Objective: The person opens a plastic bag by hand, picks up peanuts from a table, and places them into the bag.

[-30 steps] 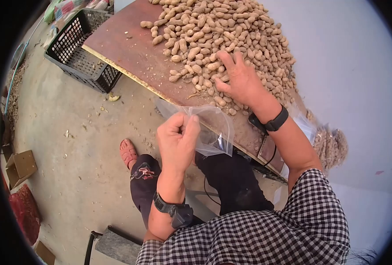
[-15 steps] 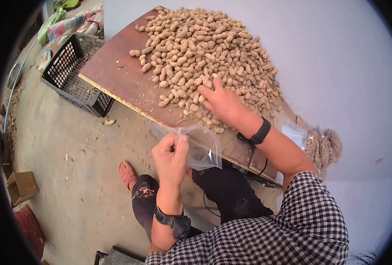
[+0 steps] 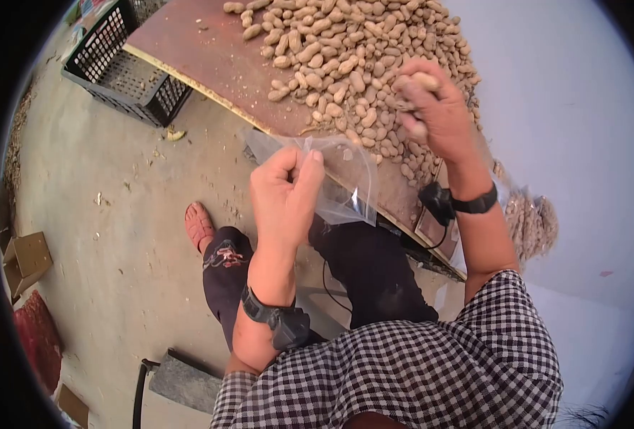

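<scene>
A large heap of unshelled peanuts [image 3: 360,61] lies on the reddish-brown tabletop [image 3: 202,50]. My right hand [image 3: 435,107] is above the right part of the heap, its fingers curled around a few peanuts, slightly blurred. Near the table's front edge, my left hand [image 3: 287,189] pinches the rim of a clear plastic bag [image 3: 345,186] between thumb and fingers. The bag hangs over the edge, and no peanuts show inside it.
A black plastic crate [image 3: 127,79] stands on the floor at the upper left. Filled clear bags [image 3: 531,225] lie to the right of the table. A cardboard box [image 3: 27,261] is at the far left, and a stool [image 3: 188,382] at the bottom.
My right hand has risen off the heap and moved right, now closed on peanuts. The camera view has shifted, with the heap higher in it. My left hand still pinches the bag.
</scene>
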